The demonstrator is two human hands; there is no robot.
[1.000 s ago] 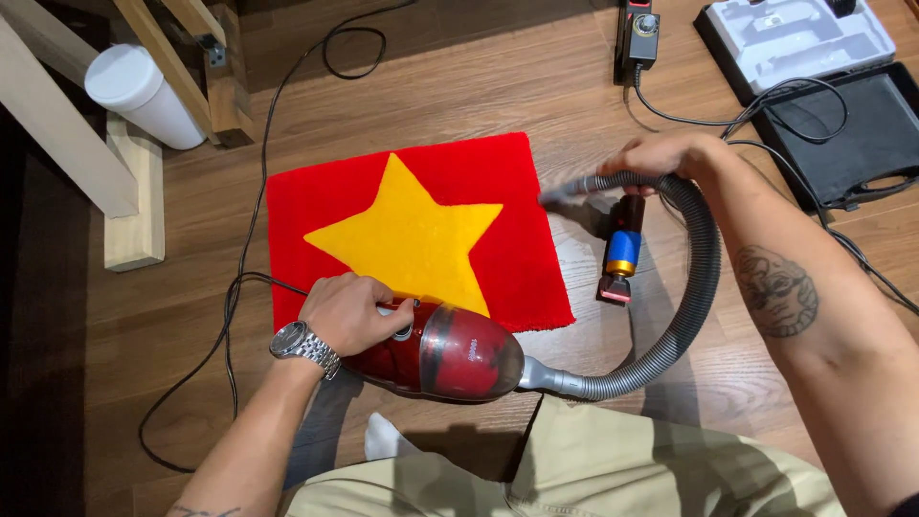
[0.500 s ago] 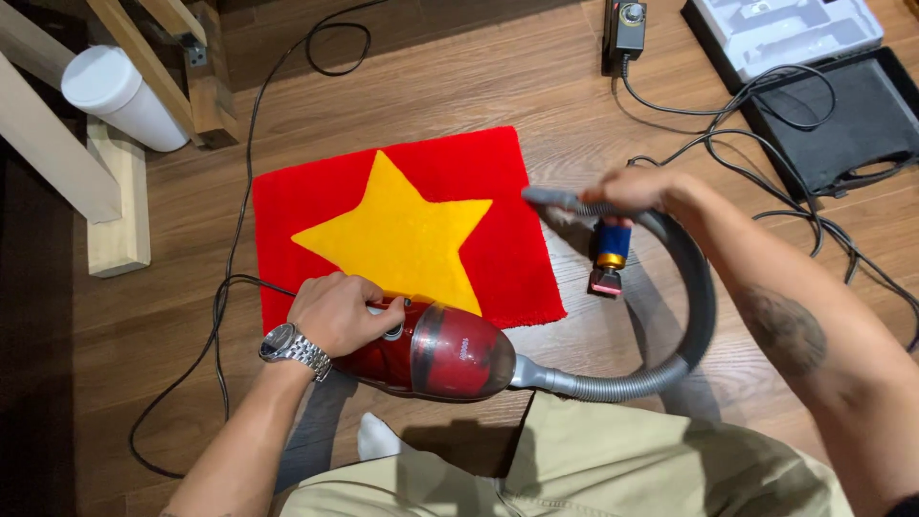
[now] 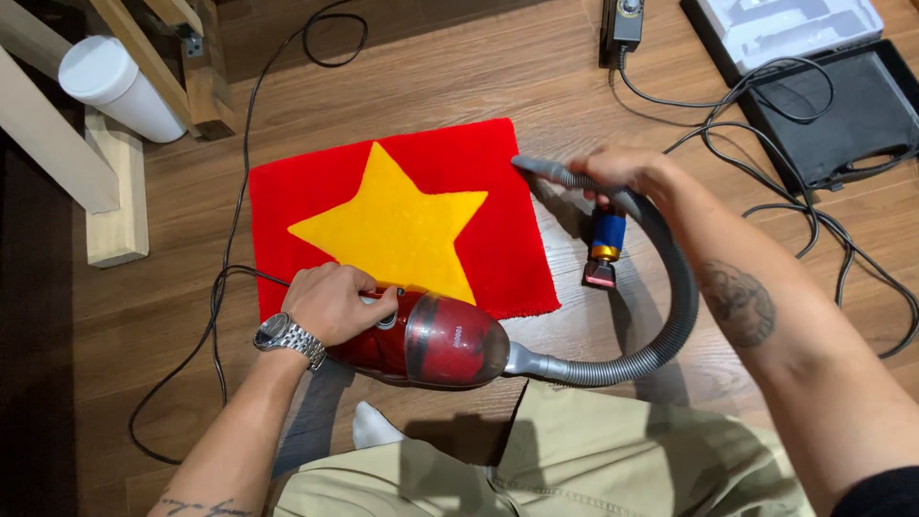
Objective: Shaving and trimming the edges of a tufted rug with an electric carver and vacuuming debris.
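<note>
**Both hands on the vacuum, nozzle at the rug's edge**

My left hand [image 3: 335,302] is curled over the handle of the red canister vacuum [image 3: 431,340], which lies on the wood floor [image 3: 574,86] at the near edge of the red rug with a yellow star [image 3: 402,225]. My right hand [image 3: 622,172], arm reaching forward with the wrist bent, grips the grey hose [image 3: 670,297] near its nozzle [image 3: 536,168], which sits over the rug's right edge. A small blue and gold tool [image 3: 603,249] lies just beside it.

An open black case [image 3: 852,115] holds a white moulded tray [image 3: 785,29], top right.
</note>
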